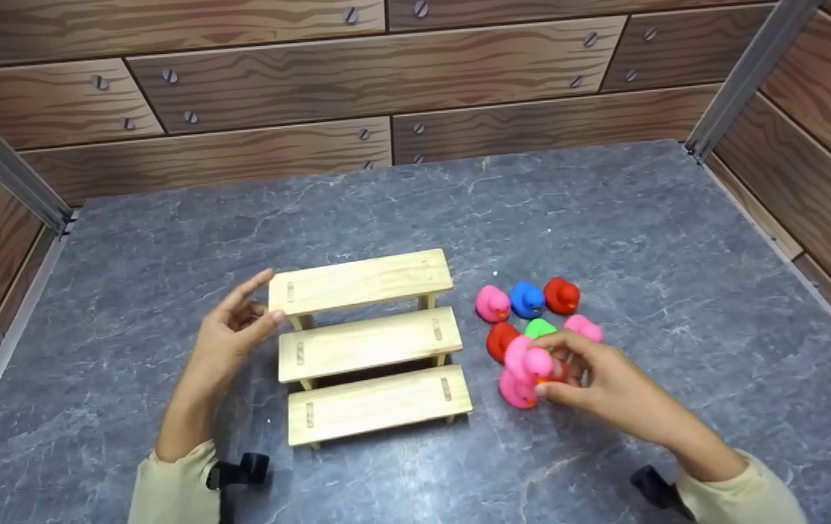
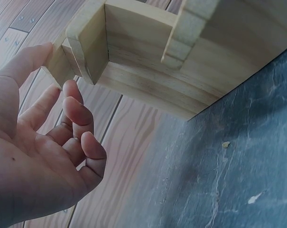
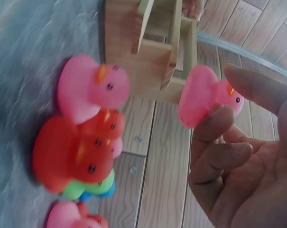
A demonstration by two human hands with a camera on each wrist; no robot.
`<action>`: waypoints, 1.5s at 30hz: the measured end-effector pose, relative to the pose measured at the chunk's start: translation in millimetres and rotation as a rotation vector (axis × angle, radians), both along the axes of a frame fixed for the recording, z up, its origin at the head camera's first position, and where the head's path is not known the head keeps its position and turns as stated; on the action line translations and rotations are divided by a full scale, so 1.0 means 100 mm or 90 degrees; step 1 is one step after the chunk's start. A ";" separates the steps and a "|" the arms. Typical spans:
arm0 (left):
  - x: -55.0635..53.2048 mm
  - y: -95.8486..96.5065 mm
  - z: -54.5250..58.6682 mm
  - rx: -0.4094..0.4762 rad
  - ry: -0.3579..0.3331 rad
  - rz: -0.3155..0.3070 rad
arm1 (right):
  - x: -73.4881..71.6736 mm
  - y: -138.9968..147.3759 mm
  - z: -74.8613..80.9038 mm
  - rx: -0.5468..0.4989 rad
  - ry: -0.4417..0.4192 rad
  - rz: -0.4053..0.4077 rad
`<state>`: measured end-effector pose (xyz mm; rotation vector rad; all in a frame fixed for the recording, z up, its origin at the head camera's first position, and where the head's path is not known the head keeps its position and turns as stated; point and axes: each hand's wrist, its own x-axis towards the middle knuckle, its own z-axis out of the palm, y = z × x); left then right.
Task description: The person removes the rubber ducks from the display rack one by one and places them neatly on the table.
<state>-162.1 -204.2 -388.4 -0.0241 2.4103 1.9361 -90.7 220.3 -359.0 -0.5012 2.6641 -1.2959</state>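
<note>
A small three-step wooden stand (image 1: 368, 342) stands in the middle of the grey surface. My left hand (image 1: 230, 320) holds the left end of its top step between thumb and index finger; the left wrist view shows the other fingers curled loosely beside the wood (image 2: 88, 42). In my right hand (image 1: 605, 382) a pink rubber duck (image 1: 525, 356) is pinched, raised above the group of ducks, as the right wrist view shows with the held duck (image 3: 200, 97). Beneath it sits another pink duck (image 1: 516, 391). My right hand partly hides some ducks.
Right of the stand are more rubber ducks: a pink one (image 1: 492, 303), a blue one (image 1: 527, 299), red ones (image 1: 561, 295) and a green one (image 1: 538, 329). Wood-patterned panels (image 1: 379, 65) wall the surface at the back and sides.
</note>
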 end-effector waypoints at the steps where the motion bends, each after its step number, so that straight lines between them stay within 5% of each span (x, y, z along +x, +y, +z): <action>1: 0.00 0.00 0.00 0.000 0.000 -0.002 | 0.00 0.03 -0.01 0.001 0.008 -0.001; 20: -0.03 0.01 0.05 0.013 0.004 0.001 | 0.08 0.53 -0.19 0.036 0.033 -0.089; 45: 0.00 0.00 -0.01 0.016 0.004 -0.002 | 0.06 0.77 -0.35 0.070 -0.012 -0.097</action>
